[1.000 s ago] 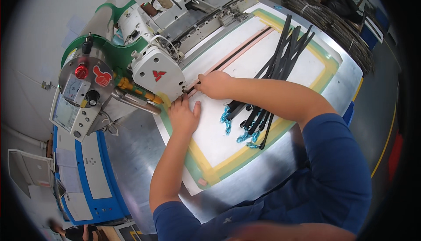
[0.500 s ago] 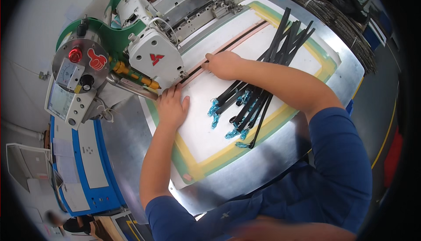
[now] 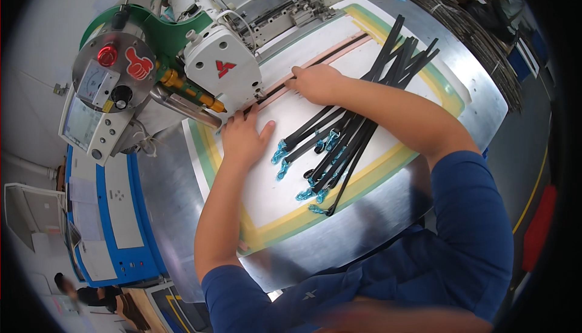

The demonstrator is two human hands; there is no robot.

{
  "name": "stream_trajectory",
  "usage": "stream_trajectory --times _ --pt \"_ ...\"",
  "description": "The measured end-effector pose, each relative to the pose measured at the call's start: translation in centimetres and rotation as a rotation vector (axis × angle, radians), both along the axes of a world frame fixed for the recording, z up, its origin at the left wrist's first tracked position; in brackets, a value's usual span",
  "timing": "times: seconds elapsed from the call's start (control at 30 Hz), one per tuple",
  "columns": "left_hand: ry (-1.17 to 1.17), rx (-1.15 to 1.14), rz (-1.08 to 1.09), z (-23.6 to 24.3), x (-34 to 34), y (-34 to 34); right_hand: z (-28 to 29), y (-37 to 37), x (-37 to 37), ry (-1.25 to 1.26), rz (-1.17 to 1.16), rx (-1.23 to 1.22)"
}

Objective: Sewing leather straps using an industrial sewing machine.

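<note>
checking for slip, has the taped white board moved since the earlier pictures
Yes: against the machine head, the white board has shifted nearer and to the left.

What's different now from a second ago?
The white board slid left and a bit toward the person, past the white machine head, carrying the pile of black straps along. The right hand shifted along the dark strip, farther from the left hand. Nothing was clearly picked up or let go. The left hand is still near the machine head.
</note>
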State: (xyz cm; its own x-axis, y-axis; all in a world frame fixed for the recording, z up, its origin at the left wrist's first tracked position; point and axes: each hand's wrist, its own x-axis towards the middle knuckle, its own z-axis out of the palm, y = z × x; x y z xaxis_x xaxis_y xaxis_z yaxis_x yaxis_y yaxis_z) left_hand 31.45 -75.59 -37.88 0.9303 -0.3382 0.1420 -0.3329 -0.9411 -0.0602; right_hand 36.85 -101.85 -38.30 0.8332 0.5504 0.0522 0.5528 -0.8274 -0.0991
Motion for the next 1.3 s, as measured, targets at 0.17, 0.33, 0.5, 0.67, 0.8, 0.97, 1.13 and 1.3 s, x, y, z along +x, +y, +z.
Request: stream_trajectory --times 0.17,0.33,0.5,0.67,0.8,0.97,1.13,1.3 --pt "0.062 -0.002 0.025 0.6 0.7 -2.2 -0.1 -1.5 0.4 0.008 -0.004 0.030" --pt "0.033 -0.097 -0.035 0.0 1.0 -3.7 0.5 -3.2 0.4 0.046 -0.009 0.081" --pt "0.106 -0.084 0.031 1.0 1.1 -6.0 -0.1 -4.7 0.9 0.030 -0.012 0.089" --pt "0.137 -0.040 0.007 0.3 2.4 -6.7 -0.4 -6.0 1.2 0.029 0.000 0.132" --pt "0.150 -0.091 -0.005 -0.2 2.9 -7.7 -0.8 -7.1 1.8 0.049 -0.012 0.135" --pt "0.130 -0.059 -0.016 0.1 2.9 -9.6 -1.0 -9.2 2.1 0.024 0.006 0.129" --pt "0.130 -0.071 -0.045 0.1 3.4 -10.0 -0.8 -10.4 2.2 0.042 0.007 0.132" --pt "0.095 -0.095 -0.072 0.1 3.6 -11.3 -0.2 -12.2 2.3 0.039 0.010 0.122"
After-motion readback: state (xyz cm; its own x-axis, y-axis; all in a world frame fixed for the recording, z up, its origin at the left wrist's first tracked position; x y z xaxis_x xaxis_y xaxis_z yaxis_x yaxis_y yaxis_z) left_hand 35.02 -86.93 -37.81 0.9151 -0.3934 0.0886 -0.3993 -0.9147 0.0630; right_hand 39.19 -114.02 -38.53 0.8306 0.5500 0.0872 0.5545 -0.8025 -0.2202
